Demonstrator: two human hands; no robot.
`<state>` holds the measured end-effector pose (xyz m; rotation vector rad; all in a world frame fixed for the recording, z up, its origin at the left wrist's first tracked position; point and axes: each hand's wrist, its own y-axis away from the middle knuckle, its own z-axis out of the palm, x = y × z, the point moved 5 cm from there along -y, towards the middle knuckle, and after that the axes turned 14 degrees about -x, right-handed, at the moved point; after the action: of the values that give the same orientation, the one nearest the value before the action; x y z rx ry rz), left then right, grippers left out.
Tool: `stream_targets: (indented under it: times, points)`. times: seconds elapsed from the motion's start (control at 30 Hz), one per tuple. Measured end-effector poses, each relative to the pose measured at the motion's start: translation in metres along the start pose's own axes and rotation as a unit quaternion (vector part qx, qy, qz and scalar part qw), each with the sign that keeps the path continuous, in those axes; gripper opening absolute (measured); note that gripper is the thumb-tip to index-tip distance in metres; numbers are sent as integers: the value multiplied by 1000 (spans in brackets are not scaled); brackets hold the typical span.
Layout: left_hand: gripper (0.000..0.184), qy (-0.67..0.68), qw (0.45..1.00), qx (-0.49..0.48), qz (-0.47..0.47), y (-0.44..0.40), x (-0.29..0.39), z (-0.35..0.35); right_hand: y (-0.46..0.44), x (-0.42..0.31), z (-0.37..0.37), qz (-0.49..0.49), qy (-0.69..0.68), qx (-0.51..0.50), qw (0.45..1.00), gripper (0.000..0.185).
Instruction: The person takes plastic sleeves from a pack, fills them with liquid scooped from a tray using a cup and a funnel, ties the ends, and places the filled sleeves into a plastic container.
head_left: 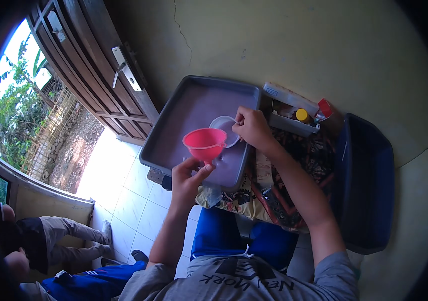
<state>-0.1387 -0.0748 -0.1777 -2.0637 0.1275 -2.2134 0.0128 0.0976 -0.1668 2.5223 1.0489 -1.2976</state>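
- Funnel was pinched by left hand.
- Right hand pinched cup at funnel's two o'clock.
- Both were raised over tub; no pour showed, liquid left inside.

A red funnel is held mouth up just beside a translucent round container.

Cracked wall, open wooden door, white floor tiles.

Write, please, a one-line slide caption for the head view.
Left hand holds a red funnel, right hand a translucent round piece, over a dark grey tray of cloudy liquid.
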Motion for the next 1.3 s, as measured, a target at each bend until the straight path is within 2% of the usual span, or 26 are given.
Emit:
stream_targets:
  times: [0.03, 0.1, 0.23, 0.5, 0.6, 0.73, 0.8, 1.03, 1.1, 1.3]
  points:
    - [18, 0, 1000, 1, 0, 0, 0, -1, 1, -5, -3, -1, 0, 0, 1000, 12]
    - [18, -11, 1000, -2, 8, -1, 0, -2, 3, -6, -10, 52, -136, 4, 989, 12]
    - [19, -2, 1000, -6, 10, -5, 21, -2, 1, -13, -22, 32, -160, 27, 986, 13]
    - [23, -3, 993, -20, 115, -30, 88, -8, -1, -23, -45, 22, -272, 80, 959, 14]
    - [23, 41, 984, -33, 170, -45, 103, -9, -2, -29, -53, 18, -300, 100, 949, 16]
    - [23, -2, 986, -32, 161, -59, 108, -1, -4, -37, -61, 28, -295, 93, 951, 13]
    - [24, 53, 984, -37, 164, -71, 105, -4, -8, -37, -65, 12, -318, 92, 944, 11]
    - [26, 63, 982, -66, 166, -81, 97, -1, -22, -50, -86, 3, -327, 106, 939, 9]
    - [27, 5, 988, -58, 144, -79, 94, 2, -25, -59, -94, -9, -336, 110, 935, 10]
    - [24, -2, 988, -79, 132, -79, 92, 12, -38, -91, -121, -42, -317, 129, 939, 8]
